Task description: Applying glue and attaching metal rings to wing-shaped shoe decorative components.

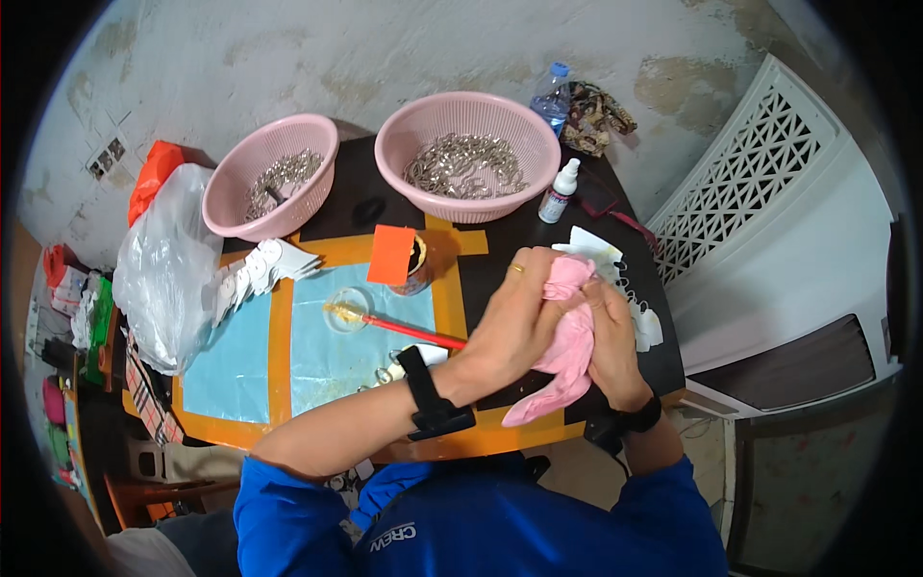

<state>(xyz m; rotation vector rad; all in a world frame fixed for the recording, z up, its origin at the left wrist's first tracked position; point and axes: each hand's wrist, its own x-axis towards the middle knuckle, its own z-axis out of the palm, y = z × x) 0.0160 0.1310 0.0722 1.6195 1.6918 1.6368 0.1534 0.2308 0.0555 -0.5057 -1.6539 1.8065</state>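
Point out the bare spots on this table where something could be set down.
Freest: the blue mat left of the red-handled brush, below the white tags. A small dark strip lies between the two pink baskets. Crowded: the right side, where both hands wring a pink cloth over more tags.

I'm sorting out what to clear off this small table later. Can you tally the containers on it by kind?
Pink mesh baskets holding metal pieces: 2, left basket and right basket
Clear plastic water bottle: 1
Small white dropper bottle: 1
Small clear dish: 1
Total: 5

Both hands, left hand and right hand, grip a pink cloth.
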